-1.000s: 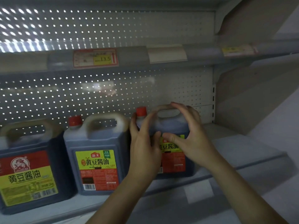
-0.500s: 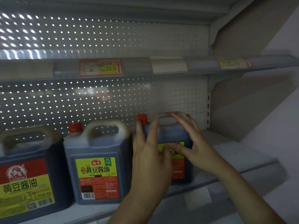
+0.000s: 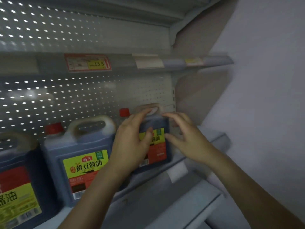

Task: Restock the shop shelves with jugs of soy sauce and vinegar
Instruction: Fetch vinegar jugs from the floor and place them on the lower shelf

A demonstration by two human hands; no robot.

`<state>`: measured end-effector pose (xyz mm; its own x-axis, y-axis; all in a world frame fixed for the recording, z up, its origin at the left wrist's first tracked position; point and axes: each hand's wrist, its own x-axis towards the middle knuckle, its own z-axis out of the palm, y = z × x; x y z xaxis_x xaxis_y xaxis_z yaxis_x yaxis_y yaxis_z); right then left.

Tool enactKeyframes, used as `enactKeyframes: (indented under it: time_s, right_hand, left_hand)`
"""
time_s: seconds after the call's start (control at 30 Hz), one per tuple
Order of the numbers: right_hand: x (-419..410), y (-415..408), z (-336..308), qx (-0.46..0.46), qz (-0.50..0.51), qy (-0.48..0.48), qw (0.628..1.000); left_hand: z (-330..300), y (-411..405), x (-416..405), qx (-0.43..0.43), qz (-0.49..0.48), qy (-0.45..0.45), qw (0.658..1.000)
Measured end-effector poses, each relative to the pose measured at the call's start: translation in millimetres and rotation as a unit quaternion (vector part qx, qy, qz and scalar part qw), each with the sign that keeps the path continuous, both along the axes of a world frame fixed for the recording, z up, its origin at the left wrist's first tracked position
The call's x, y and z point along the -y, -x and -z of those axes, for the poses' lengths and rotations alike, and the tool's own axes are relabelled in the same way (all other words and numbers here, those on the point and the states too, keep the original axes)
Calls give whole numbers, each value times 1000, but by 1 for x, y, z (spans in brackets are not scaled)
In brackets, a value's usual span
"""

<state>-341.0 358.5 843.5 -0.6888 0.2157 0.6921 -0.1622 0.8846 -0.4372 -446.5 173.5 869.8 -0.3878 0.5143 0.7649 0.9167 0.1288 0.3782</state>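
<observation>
The rightmost soy sauce jug [image 3: 156,138] stands upright on the lower shelf [image 3: 189,164], set well back near the perforated back panel [image 3: 82,96], its red cap [image 3: 124,112] to the left of its handle. The left hand [image 3: 132,142] lies flat against the jug's front left face, fingers spread and pressing on the label, not curled round anything. The right hand [image 3: 186,138] hovers at the jug's right side with fingers open and loosely curved; whether the fingertips touch the jug cannot be told through the blur. Beside it to the left stands a second jug [image 3: 80,162], just apart, and a third jug [image 3: 16,187] at the frame's edge.

Judgement: the step in hand is squaring the placed jug. The next move calls for releasing it and fetching further stock for the bare shelf space to the right.
</observation>
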Motion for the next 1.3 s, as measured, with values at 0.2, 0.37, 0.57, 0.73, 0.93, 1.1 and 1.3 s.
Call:
enactKeyframes:
  time_s: [0.2, 0.37, 0.57, 0.73, 0.93, 1.1, 1.3]
  right_hand:
    - [53, -66, 12, 31, 166, -53, 984]
    - [133, -128, 37, 95, 336, -101, 931]
    - [235, -217, 69, 204, 504, -115, 831]
    - [319, -300, 96, 271, 582, -78, 763]
    - [404, -386, 143, 326, 635, -46, 699]
    - [479, -452, 184, 349, 658, -18, 666]
    - [592, -545, 239, 391, 654, 38, 647]
  left_hand:
    - [19, 1, 12, -44, 58, 34, 997]
    - [56, -24, 38, -89, 120, 111, 982]
    - [101, -100, 67, -98, 254, 129, 954]
    - [134, -190, 102, -107, 382, 160, 904]
    - [175, -277, 154, -152, 483, 173, 844]
    - [205, -347, 212, -212, 516, 183, 810]
    - [253, -441, 299, -274, 527, 229, 771]
